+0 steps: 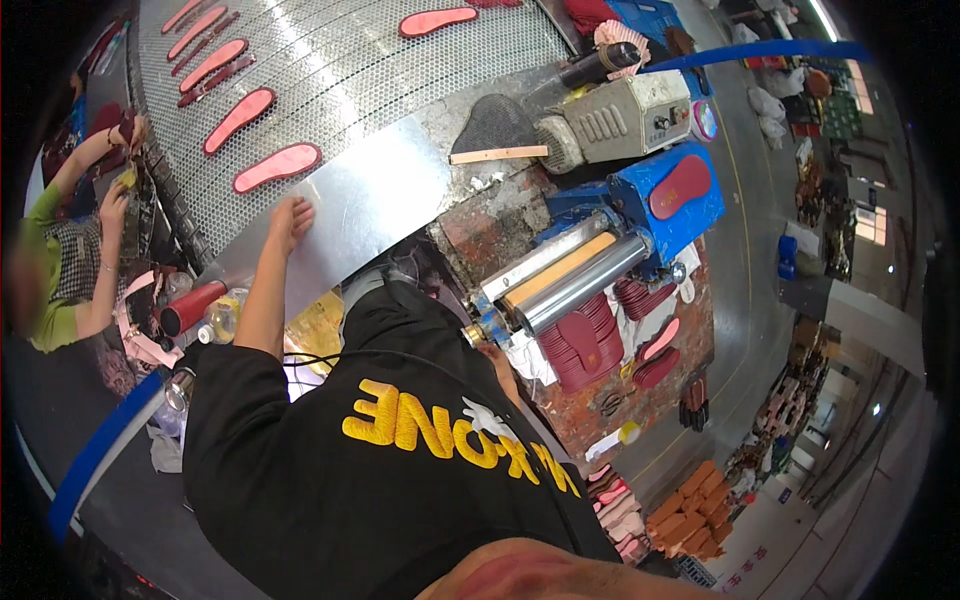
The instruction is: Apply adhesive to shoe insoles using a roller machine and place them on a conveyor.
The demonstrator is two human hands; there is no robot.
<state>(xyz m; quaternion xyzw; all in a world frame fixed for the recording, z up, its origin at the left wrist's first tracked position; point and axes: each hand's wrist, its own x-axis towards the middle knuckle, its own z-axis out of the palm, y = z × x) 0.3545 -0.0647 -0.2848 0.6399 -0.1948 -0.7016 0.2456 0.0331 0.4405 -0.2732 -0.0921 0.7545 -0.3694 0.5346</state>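
My left hand [291, 222] rests over the smooth metal plate [375, 185] at the edge of a mesh conveyor, its fingers curled in with nothing seen in them. Just beyond it a pink insole with a dark red rim [277, 168] lies on the mesh. My right hand [496, 358] is low beside the roller machine [585, 285], mostly hidden by the machine and my shirt; its fingers cannot be made out. Right of the rollers sit stacked dark red insoles [580, 345]. One more red insole [682, 187] lies on the machine's blue housing.
More insoles [240, 120] lie along the mesh conveyor [330, 60]. A grey motor unit [625, 120] and a black mesh guard [495, 125] stand beyond the rollers. At left, a co-worker's hands [115, 200] are near the conveyor's side, by a red cylinder [193, 308] and a clear bottle [222, 320].
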